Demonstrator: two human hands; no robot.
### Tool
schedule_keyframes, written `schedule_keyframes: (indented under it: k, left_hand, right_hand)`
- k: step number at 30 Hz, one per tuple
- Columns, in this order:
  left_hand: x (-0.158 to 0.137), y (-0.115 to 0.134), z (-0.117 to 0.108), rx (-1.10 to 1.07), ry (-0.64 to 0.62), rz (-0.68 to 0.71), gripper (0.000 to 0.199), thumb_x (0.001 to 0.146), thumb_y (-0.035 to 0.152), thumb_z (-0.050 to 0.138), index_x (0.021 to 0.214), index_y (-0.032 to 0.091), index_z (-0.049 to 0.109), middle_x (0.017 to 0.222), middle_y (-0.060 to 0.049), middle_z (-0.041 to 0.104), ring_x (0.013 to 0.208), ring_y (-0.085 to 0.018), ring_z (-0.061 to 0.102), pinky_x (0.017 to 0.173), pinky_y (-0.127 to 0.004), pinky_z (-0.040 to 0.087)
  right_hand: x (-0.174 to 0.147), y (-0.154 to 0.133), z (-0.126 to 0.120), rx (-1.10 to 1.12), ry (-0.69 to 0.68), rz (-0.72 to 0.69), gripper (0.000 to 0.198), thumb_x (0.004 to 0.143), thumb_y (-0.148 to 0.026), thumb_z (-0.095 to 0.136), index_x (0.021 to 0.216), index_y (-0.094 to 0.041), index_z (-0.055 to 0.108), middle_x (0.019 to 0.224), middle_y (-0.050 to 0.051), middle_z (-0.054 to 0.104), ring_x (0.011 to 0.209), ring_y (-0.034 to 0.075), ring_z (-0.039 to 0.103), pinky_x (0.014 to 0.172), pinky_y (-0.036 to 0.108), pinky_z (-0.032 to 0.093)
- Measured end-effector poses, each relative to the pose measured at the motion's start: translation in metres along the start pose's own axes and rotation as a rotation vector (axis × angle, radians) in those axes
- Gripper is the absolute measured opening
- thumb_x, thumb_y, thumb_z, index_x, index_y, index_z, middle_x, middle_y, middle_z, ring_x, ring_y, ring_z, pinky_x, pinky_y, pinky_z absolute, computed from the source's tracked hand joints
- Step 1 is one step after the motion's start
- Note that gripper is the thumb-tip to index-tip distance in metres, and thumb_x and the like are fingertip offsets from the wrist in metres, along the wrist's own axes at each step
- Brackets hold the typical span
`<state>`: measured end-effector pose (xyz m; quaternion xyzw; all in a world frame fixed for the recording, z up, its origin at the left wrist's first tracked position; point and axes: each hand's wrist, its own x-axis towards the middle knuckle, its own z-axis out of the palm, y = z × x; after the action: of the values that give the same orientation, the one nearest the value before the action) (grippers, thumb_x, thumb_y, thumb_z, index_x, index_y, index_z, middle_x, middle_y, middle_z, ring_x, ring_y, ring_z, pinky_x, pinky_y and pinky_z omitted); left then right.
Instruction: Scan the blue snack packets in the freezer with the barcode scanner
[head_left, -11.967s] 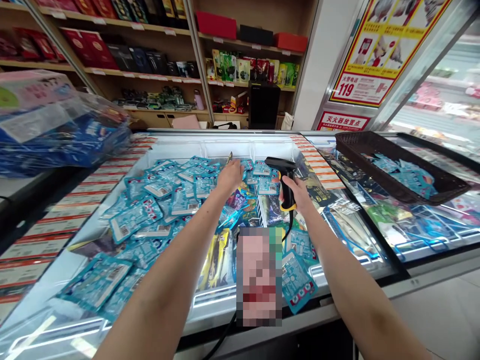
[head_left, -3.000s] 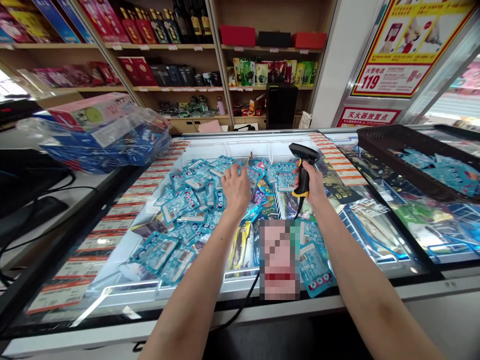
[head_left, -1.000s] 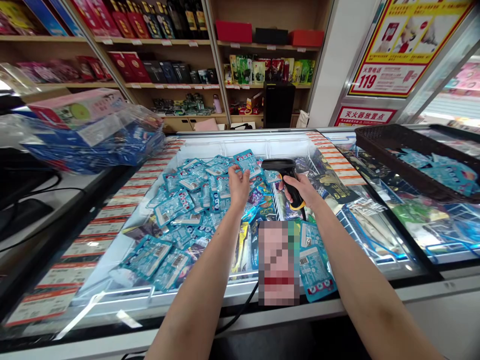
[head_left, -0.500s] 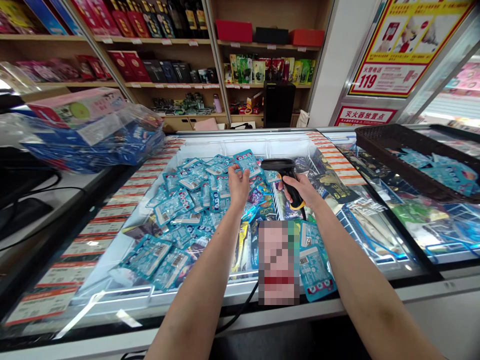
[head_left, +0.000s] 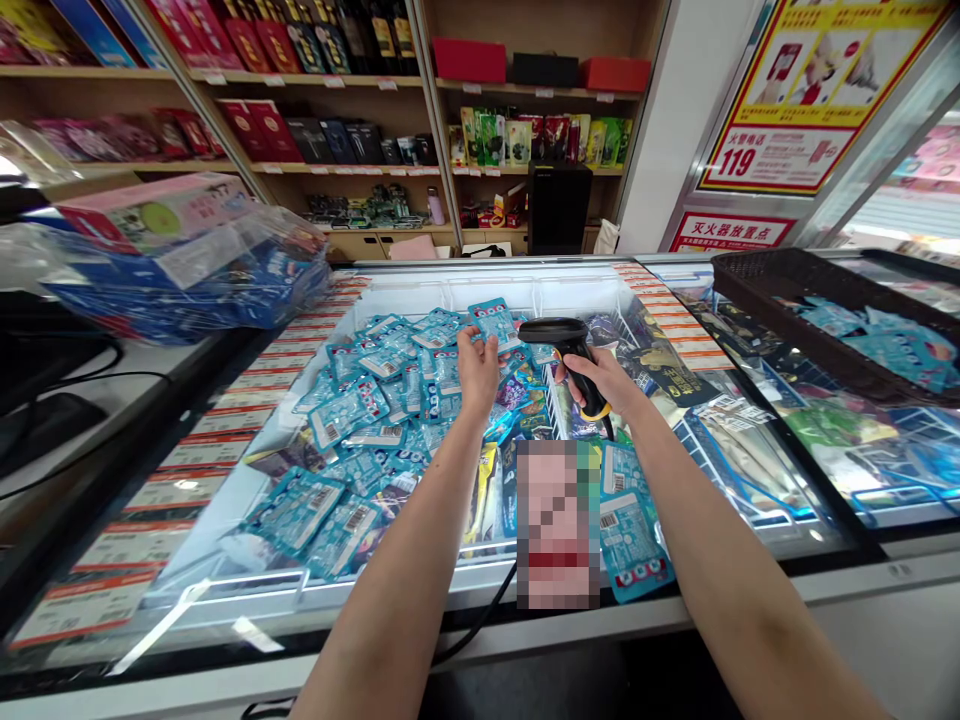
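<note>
Blue packet [head_left: 493,318] is pinched in my left grip [head_left: 478,372], probably steadied for the scanner [head_left: 559,333] my right grip [head_left: 602,380] clasps, aimed at it from three o'clock.

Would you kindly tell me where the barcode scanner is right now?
In the head view, the barcode scanner is in the right hand, just right of the blue packet held in the left hand.
</note>
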<state>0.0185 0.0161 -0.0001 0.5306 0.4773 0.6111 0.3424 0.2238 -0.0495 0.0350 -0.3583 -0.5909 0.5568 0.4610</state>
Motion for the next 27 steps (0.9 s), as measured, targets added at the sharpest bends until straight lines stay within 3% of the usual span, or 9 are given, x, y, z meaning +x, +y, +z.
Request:
schedule_keyframes:
  k: [6,9,14,20,22,24,27]
  left_hand:
    - [-0.001,0.002,-0.001,0.048,0.006,-0.001,0.042,0.089,0.048,0.050,0.117,0.020,0.036,0.076,0.001,0.054,0.066,-0.016,0.067,0.056,-0.025,0.050]
    - [-0.002,0.007,-0.006,0.253,0.048,0.044,0.038,0.091,0.040,0.047,0.121,0.018,0.042,0.080,-0.002,0.059,0.066,-0.017,0.065,0.062,-0.029,0.051]
    - [-0.002,0.021,-0.016,0.634,0.097,0.194,0.035,0.089,0.026,0.046,0.122,0.015,0.052,0.104,-0.014,0.065,0.103,-0.027,0.061,0.093,-0.041,0.045]
    - [-0.012,0.032,-0.015,0.912,0.051,0.275,0.039,0.088,0.019,0.042,0.124,0.014,0.054,0.130,-0.022,0.051,0.120,-0.035,0.048,0.096,-0.048,0.040]
    - [-0.015,0.033,-0.014,0.998,0.004,0.327,0.041,0.087,0.017,0.042,0.126,0.020,0.055,0.141,-0.018,0.043,0.128,-0.037,0.040,0.100,-0.053,0.035]
    - [-0.016,0.031,-0.014,1.049,-0.128,0.418,0.044,0.088,0.014,0.041,0.126,0.027,0.056,0.147,-0.010,0.042,0.135,-0.033,0.033,0.105,-0.056,0.028]
    - [-0.015,0.024,-0.014,1.068,-0.326,0.493,0.042,0.088,0.011,0.038,0.117,0.031,0.061,0.136,-0.005,0.055,0.131,-0.026,0.040,0.110,-0.054,0.021]
  right_hand:
    - [0.003,0.004,-0.001,0.052,0.098,0.037,0.036,0.077,-0.052,0.066,0.086,-0.018,0.058,0.075,0.004,0.068,0.040,0.009,0.050,0.036,0.023,0.039]
    - [0.004,0.007,-0.007,0.097,0.194,0.033,0.037,0.077,-0.053,0.065,0.088,-0.018,0.059,0.072,0.003,0.067,0.040,0.009,0.050,0.035,0.023,0.039]
    - [0.007,0.013,-0.017,0.176,0.338,0.004,0.041,0.075,-0.054,0.066,0.095,-0.019,0.058,0.076,0.002,0.066,0.043,0.009,0.051,0.037,0.023,0.042]
    - [0.008,0.016,-0.019,0.205,0.364,-0.011,0.041,0.075,-0.054,0.066,0.095,-0.020,0.058,0.076,0.002,0.065,0.044,0.009,0.051,0.036,0.023,0.042]
    - [0.007,0.013,-0.018,0.209,0.373,-0.002,0.039,0.074,-0.054,0.066,0.090,-0.020,0.058,0.075,0.002,0.064,0.043,0.009,0.051,0.036,0.023,0.042]
    - [0.007,0.011,-0.017,0.204,0.387,0.014,0.038,0.073,-0.054,0.067,0.085,-0.019,0.057,0.074,0.002,0.064,0.043,0.009,0.050,0.036,0.023,0.041]
    - [0.007,0.010,-0.017,0.195,0.396,0.014,0.040,0.072,-0.056,0.067,0.086,-0.019,0.057,0.075,0.003,0.065,0.043,0.009,0.051,0.035,0.024,0.042]
